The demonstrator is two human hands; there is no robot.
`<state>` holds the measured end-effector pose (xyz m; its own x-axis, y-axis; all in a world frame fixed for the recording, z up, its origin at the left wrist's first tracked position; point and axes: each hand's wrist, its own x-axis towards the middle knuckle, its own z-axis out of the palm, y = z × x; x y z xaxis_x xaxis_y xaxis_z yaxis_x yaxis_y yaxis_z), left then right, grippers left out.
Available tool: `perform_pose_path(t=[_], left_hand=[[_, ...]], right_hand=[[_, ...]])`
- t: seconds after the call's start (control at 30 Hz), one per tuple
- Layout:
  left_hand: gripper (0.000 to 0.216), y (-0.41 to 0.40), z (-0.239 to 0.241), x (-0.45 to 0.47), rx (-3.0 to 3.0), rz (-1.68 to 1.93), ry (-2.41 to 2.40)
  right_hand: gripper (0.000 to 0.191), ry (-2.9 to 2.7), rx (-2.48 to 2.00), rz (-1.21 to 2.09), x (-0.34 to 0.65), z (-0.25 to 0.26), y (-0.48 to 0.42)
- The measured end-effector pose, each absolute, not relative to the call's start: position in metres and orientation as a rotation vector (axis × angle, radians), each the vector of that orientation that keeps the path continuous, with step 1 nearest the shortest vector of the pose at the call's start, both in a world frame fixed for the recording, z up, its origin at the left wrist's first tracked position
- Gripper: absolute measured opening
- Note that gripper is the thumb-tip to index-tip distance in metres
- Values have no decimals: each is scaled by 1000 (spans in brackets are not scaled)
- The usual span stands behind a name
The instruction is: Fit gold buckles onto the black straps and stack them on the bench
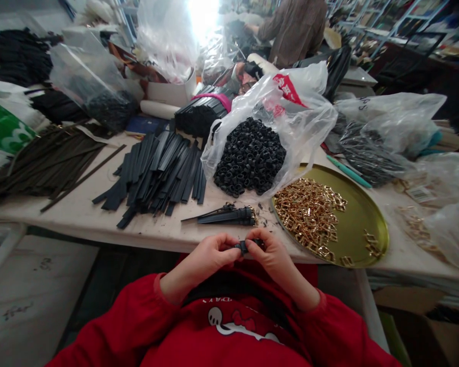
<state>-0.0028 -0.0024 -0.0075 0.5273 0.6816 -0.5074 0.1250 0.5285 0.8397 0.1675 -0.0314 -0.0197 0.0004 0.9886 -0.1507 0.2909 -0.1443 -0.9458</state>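
"Dark strap piece (242, 247), small and mostly covered by fingers. Why is it held with both hands?"

"Probably to steady it: the left hand (214, 250) pinches at its left side with thumb and fingers drawn together, and the right hand (271, 255) has a similar close grip on its right."

"And the things around them?"

"They look set out for easy reach. Flat black strips (156, 168) lie fanned to the far left, and black loops (250, 155) sit in a plastic bag (309, 117) whose mouth opens toward the near side. Gold fittings (309, 214) are heaped on a round tray (363, 204) at the right, perhaps so they don't scatter."

"What about the small bundle just beyond the hands?"

"Those are strap pieces with gold ends (225, 216), lying together on the table (80, 209), apart from the loose strips."

"So where is the held piece, exactly?"

"Between the two sets of fingertips, touching both hands, at the table's near edge. I can't tell its full shape."
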Motion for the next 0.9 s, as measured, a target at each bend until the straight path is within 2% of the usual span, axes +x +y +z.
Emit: perform_pose_path(t=[0.2,0.33,0.4,0.53,0.6,0.77,0.9], left_hand=[[20,-3,-6,-3,863,358,937],[16,-4,-6,0,925,323,966],[18,-3,-6,-2,968,319,954],[25,0,-1,-8,1032,282,869],[22,-1,2,-8,1028,278,875],[18,-8,1,5,1019,374,976],[18,-6,4,4,1086,339,939]], right_hand=[[7,-1785,-1414,1035,172,-12,-37],[5,-1857,-1398,1032,174,-11,-41],[6,-1788,-1429,1127,175,-9,-44],[25,-1520,-1322,1545,178,-4,-50],[28,-1439,-1314,1603,178,-4,-53],[17,-1622,-1405,1171,172,-14,-58],[18,-1575,-1427,1134,172,-20,-58]])
